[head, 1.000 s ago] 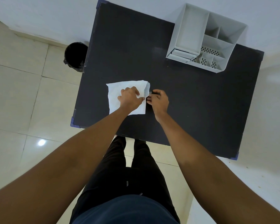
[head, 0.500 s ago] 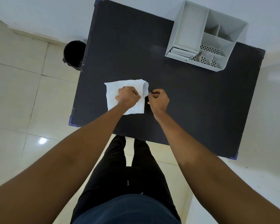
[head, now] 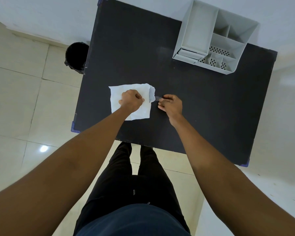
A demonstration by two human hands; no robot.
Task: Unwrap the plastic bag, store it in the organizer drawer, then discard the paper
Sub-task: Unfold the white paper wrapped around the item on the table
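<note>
On a black table (head: 186, 103), the left hand (head: 131, 100) fists down on white paper (head: 126, 90) while the right hand (head: 171, 104) pinches a clear plastic bag (head: 157, 98) beside it; the grey organizer's (head: 211, 38) compartments look empty.

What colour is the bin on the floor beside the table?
Black; the bin shows in the head view, at the table's far left.

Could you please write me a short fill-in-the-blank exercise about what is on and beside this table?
1. The left hand presses down on the white ____.
2. The right hand pinches a clear plastic bag at the paper's ____ edge.
3. The grey organizer stands at the table's far ____ corner.
4. The black bin stands on the ____.

Missing words: paper; right; right; floor
</note>
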